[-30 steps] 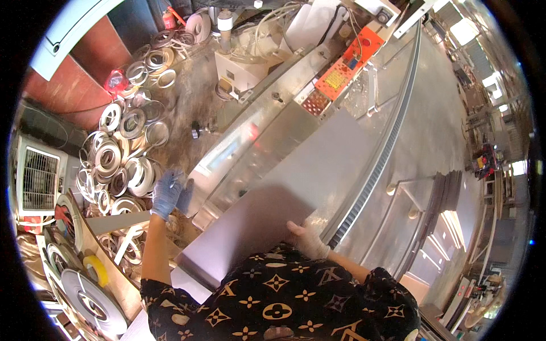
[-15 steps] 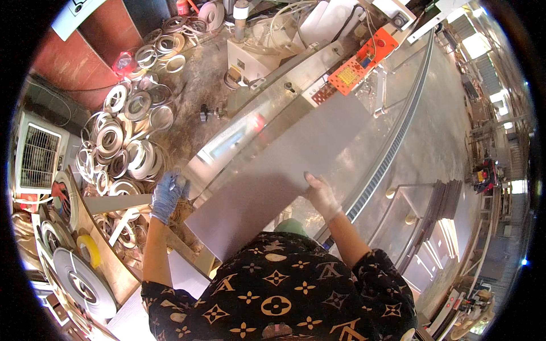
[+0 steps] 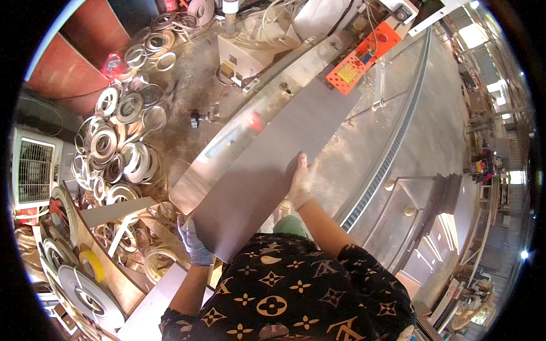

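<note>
A long grey board [image 3: 273, 150] lies slantwise along the metal bed [image 3: 190, 187] of a machine. Its far end reaches the orange plate [image 3: 364, 57] at the upper right. My left hand [image 3: 194, 241], in a blue-grey glove, grips the board's near left corner, some fingers hidden by the edge. My right hand [image 3: 300, 181], in a pale glove, holds the right long edge with the thumb uppermost; its other fingers are partly blurred.
Rolls of edge banding [image 3: 105, 142] lie heaped on the floor at left. Nearer stands a wooden rack [image 3: 122, 273] with large reels. A ridged rail [image 3: 392, 145] runs along the right side, and grey panels [image 3: 441, 216] are stacked beyond it.
The board has swung left against the machine bed, its far end now at the orange plate. My left hand has come down and right onto its near corner; my right hand moved slightly left.
</note>
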The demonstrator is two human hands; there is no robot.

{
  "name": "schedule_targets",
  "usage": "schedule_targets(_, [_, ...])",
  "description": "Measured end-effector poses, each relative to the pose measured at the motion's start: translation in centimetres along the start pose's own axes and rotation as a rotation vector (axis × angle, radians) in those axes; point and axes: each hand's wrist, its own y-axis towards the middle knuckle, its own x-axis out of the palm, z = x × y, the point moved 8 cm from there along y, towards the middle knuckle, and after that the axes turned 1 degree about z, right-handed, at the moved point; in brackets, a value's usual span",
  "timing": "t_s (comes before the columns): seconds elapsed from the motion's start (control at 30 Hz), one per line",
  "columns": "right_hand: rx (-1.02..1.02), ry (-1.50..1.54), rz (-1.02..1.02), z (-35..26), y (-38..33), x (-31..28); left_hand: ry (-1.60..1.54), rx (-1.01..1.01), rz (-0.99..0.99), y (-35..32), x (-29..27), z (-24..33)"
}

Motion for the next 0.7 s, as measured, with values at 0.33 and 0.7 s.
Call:
schedule_targets(0.33, [0.069,0.098,-0.09,-1.4,0.4,0.3,-0.163,-0.102,0.003,-0.5,3.9,0.3])
schedule_targets(0.7, [0.02,0.09,-0.082,-2.3,5.6,0.1,0.593,0.867,-0.338,-2.7,9.4,3.8])
